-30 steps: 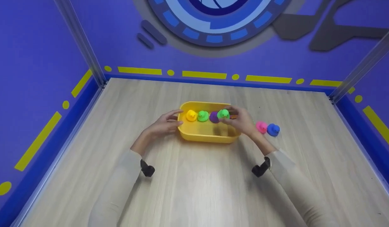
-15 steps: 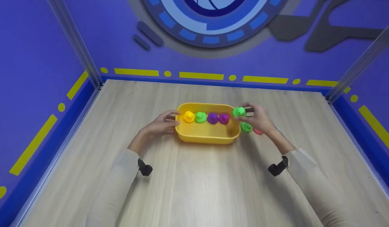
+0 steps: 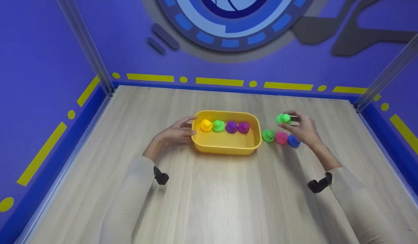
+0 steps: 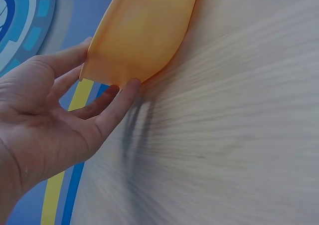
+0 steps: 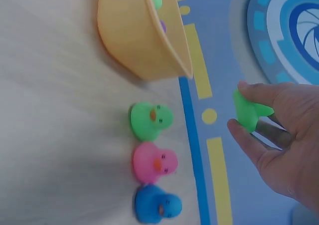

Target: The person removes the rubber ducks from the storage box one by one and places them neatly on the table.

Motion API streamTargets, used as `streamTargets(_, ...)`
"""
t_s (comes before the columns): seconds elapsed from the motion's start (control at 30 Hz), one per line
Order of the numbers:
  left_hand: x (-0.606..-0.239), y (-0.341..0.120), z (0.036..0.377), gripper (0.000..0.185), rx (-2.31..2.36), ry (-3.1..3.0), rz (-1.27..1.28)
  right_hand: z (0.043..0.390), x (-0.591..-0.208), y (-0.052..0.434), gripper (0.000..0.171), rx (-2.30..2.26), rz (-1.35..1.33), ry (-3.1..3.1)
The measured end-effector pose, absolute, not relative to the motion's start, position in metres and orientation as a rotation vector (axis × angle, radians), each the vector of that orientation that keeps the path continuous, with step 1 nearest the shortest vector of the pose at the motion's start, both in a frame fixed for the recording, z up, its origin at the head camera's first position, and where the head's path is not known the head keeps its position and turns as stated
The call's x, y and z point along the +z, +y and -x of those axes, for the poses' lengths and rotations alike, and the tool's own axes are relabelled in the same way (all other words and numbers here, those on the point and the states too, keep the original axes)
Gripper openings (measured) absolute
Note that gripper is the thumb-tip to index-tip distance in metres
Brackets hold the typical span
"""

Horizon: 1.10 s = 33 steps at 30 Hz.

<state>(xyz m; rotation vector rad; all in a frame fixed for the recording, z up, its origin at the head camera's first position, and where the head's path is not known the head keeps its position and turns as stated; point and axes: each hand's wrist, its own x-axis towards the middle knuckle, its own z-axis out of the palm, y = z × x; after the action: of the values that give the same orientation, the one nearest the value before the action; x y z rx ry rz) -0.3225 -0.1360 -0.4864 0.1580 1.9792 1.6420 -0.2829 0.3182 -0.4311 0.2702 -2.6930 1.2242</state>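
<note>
My left hand [image 3: 176, 131] holds the left end of a yellow plastic tub [image 3: 225, 149], its thumb and fingers at the rim and outer wall [image 4: 144, 35]. Inside, in a row, sit a yellow rubber duck [image 3: 205, 125], a green one [image 3: 218, 126], a purple one [image 3: 231, 127] and a magenta one [image 3: 243, 127]. Right of the tub, my right hand [image 3: 305, 128] pinches another green rubber duck [image 5: 246, 110] between thumb and fingers, raised off the table. Below it stand a green duck [image 5: 149, 120], a pink duck [image 5: 154, 162] and a blue duck [image 5: 157, 204].
The pale wood-grain table [image 3: 215, 193] is enclosed by blue printed walls [image 3: 110, 40] at the back and both sides. Metal posts [image 3: 90, 44] stand in the back corners. Each wrist wears a black strap-on camera mount [image 3: 161, 177].
From over the tub's right end, my right hand has moved right with the green duck, out past the rim. The magenta duck and the outside row are uncovered. My left hand stays at the tub.
</note>
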Motion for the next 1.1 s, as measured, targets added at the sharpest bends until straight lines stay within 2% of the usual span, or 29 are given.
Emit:
streamTargets(0.5, -0.491, -0.134, 0.319, 0.072, 1.727, 1.911, -0.127, 0.269, -0.449, 0.371, 0.043, 1.149, -0.188, -2.685)
streamTargets(1.1, -0.487, -0.133, 0.316, 0.072, 1.707, 1.94, -0.095, 0.257, -0.467, 0.402, 0.046, 1.082, -0.122, -2.735)
